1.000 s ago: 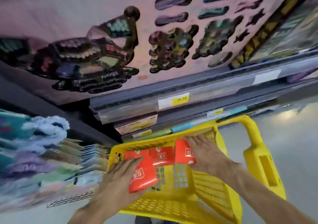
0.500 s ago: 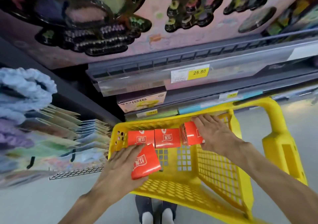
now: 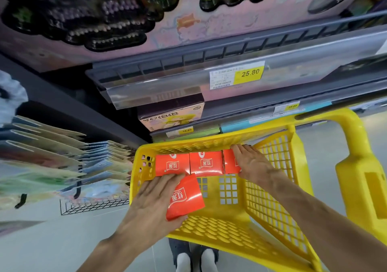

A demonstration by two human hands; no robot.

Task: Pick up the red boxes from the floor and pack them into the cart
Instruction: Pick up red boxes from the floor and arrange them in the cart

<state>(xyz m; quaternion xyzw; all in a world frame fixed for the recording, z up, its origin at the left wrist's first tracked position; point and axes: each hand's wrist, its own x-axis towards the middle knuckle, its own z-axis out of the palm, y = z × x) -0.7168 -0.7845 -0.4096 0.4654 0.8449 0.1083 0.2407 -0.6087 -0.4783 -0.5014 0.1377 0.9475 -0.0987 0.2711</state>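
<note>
A yellow plastic cart (image 3: 270, 204) stands in front of me with red boxes inside. Two red boxes (image 3: 189, 164) sit side by side along the cart's far wall. My right hand (image 3: 254, 164) lies flat on a third red box (image 3: 230, 164) at the right end of that row, partly hiding it. My left hand (image 3: 155, 202) holds a fourth red box (image 3: 186, 196), tilted, just in front of the row near the cart's left wall.
Store shelves (image 3: 209, 79) with price tags and boxed goods rise right behind the cart. A wire rack (image 3: 92, 205) of flat packets hangs at the left. The cart's thick yellow handle (image 3: 360, 167) is at the right. Grey floor lies below, with my feet under the cart.
The view has tilted down towards the cart. My right hand has pushed the third box upright into line with the row. My left hand has carried its box a little lower into the cart.
</note>
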